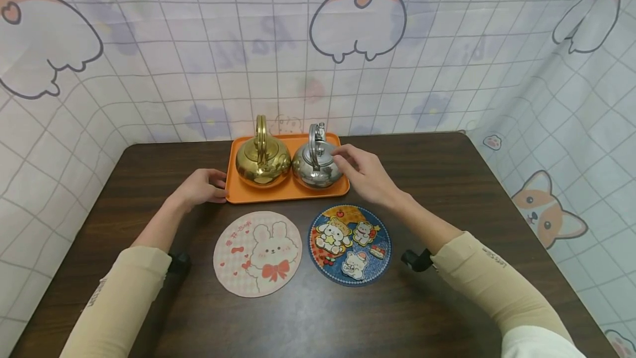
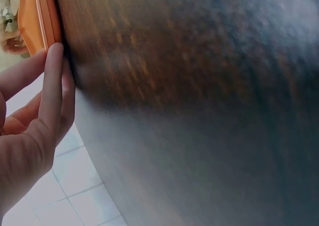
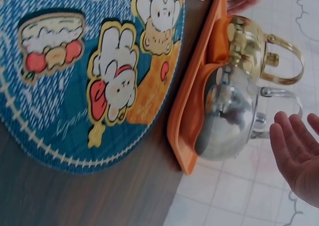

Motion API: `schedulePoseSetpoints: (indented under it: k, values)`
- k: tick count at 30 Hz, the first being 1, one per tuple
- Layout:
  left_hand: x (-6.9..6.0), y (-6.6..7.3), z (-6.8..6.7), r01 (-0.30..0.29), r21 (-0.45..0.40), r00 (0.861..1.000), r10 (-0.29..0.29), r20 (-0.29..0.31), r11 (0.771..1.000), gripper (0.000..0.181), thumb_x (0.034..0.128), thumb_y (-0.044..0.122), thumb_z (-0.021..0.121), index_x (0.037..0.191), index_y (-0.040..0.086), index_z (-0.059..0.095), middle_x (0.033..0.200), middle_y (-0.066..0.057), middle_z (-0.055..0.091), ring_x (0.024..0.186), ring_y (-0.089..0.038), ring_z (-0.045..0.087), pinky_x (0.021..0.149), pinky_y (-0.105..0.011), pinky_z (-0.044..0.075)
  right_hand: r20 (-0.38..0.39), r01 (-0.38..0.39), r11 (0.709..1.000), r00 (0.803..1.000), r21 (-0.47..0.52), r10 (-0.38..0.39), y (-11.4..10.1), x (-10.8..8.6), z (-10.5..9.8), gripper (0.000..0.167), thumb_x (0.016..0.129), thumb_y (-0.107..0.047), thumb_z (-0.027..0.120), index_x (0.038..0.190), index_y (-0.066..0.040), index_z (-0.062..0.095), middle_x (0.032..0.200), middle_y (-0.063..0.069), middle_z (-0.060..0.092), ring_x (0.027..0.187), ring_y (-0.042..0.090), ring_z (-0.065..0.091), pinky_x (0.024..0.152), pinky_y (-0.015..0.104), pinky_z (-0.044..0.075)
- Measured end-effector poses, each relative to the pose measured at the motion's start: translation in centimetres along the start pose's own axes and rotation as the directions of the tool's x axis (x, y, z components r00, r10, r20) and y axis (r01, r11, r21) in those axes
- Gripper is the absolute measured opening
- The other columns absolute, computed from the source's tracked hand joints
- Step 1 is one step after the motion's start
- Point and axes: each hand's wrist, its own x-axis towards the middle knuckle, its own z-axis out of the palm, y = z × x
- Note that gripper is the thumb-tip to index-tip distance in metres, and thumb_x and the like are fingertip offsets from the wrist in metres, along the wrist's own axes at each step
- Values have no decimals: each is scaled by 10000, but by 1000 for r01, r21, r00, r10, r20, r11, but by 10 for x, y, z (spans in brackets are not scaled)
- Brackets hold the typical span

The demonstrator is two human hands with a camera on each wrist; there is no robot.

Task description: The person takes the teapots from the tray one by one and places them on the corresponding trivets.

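A gold kettle (image 1: 263, 162) and a silver kettle (image 1: 318, 167) stand upright, side by side, on an orange tray (image 1: 288, 193). Both have raised loop handles. At the tray's near left corner is my left hand (image 1: 201, 185); in the left wrist view its fairly straight fingertips (image 2: 55, 52) touch the tray's edge. My right hand (image 1: 365, 173) hovers at the right side of the silver kettle, near its lid and handle. In the right wrist view its fingers (image 3: 294, 134) are loosely extended, not wrapped round the handle (image 3: 294, 100). Whether a fingertip touches the kettle, I cannot tell.
Two round mats lie on the dark wooden table (image 1: 422, 314) before the tray: a pink rabbit mat (image 1: 258, 253) at left and a blue cartoon mat (image 1: 350, 245) at right. Behind the table hangs a tile-patterned wall covering (image 1: 273, 70) with dog drawings.
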Motion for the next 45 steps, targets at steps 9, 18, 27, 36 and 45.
schedulePoseSetpoints:
  k: [9, 18, 27, 36, 45]
  values:
    - [2, 1, 1, 19, -26, 1000, -20, -6, 999, 584, 977, -77, 633, 1477, -180, 349, 1298, -332, 466, 977, -279, 689, 864, -379, 619, 35, -2, 997, 999, 74, 0, -7, 2, 7, 376, 1102, -308, 508, 1349, -43, 607, 1214, 159, 665, 958, 328, 658, 680, 405, 526]
    - [4, -1, -3, 45, -34, 999, -45, -2, 998, 613, 980, -80, 627, 1502, -167, 318, 1308, -329, 462, 966, -270, 685, 852, -374, 623, 73, 16, 991, 997, 131, -26, -13, 7, 19, 371, 1108, -295, 484, 1352, -39, 599, 1249, 123, 643, 1000, 363, 673, 719, 415, 599]
    - [3, 2, -2, 61, -31, 998, -61, 7, 998, 623, 976, -88, 630, 1505, -163, 310, 1287, -319, 461, 937, -239, 684, 852, -367, 622, 100, 38, 985, 993, 170, -56, -20, 12, 31, 350, 1112, -263, 481, 1364, -50, 597, 1272, 116, 635, 1004, 330, 678, 746, 466, 623]
    - [2, 3, -2, 58, -37, 998, -57, 8, 998, 619, 974, -86, 633, 1500, -167, 318, 1281, -321, 463, 944, -253, 684, 847, -365, 624, 97, 67, 979, 991, 190, -87, -25, 20, 42, 331, 1100, -235, 515, 1369, -53, 578, 1176, 145, 659, 939, 269, 677, 729, 367, 620]
    - [3, 2, -1, 67, -38, 998, -67, 2, 997, 608, 969, -102, 628, 1496, -164, 329, 1260, -317, 485, 917, -232, 688, 829, -340, 627, 120, 38, 971, 991, 236, -67, -26, 28, 57, 335, 1073, -178, 577, 1385, -59, 550, 1288, 116, 606, 977, 270, 691, 739, 330, 617]
